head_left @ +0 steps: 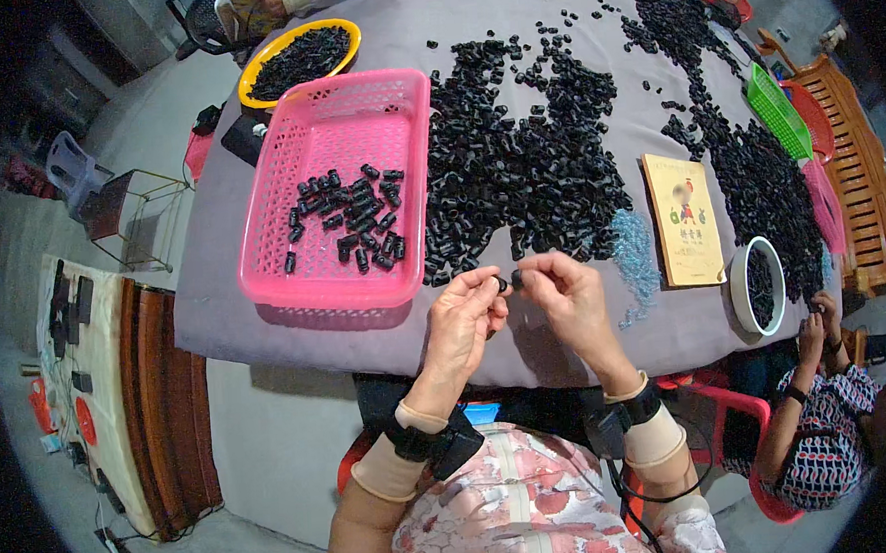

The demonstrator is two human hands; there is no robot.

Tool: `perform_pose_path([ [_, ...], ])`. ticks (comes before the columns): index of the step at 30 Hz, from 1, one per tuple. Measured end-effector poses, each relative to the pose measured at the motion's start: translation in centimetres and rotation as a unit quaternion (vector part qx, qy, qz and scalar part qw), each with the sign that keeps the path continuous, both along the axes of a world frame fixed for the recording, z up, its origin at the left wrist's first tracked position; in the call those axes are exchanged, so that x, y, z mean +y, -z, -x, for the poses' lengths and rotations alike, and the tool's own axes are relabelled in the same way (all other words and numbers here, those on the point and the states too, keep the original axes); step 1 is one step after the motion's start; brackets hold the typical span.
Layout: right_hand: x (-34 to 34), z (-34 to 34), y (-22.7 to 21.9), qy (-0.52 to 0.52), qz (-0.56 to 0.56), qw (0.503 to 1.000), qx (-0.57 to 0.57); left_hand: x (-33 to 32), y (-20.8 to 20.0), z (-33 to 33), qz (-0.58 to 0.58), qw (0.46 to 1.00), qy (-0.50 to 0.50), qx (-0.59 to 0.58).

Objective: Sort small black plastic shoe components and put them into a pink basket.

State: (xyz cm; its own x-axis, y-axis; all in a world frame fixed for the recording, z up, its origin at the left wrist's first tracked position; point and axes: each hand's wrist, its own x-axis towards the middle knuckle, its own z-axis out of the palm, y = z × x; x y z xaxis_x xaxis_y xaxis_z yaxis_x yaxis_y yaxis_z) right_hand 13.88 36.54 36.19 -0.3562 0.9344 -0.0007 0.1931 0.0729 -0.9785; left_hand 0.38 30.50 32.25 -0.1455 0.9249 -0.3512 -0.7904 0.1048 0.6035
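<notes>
Just right of the near end of the pink basket (344,300), the grip of the left hand (462,314) pinches a small black piece (502,284) and that of the right hand (567,295) pinches a second piece (517,280). So slight a hold could let either slip and roll off the surface (538,359), or drop into the similar black heap (527,162) right of the basket and be lost

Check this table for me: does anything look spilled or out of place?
The small translucent blue pieces look most like a spill, strewn loose on the grey cloth between the heap of short black parts and the yellow rectangular booklet, with no container around them. That may be deliberate. No damage is evident.
</notes>
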Motion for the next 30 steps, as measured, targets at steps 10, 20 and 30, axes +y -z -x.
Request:
perform_pose_path([
  [10,-1.5,0.9,0.9,0.037,0.050,0.997,0.035,0.1,-0.3,-0.5,0.001,1.000,-0.021,0.016],
  [20,-1.9,1.0,0.9,0.027,0.071,0.996,0.044,0.1,-0.1,-0.2,0.001,0.999,-0.010,0.034],
  [30,-2.2,0.8,1.8,0.019,0.070,0.996,0.048,0.1,-0.6,0.9,-0.015,0.997,0.069,0.026],
])
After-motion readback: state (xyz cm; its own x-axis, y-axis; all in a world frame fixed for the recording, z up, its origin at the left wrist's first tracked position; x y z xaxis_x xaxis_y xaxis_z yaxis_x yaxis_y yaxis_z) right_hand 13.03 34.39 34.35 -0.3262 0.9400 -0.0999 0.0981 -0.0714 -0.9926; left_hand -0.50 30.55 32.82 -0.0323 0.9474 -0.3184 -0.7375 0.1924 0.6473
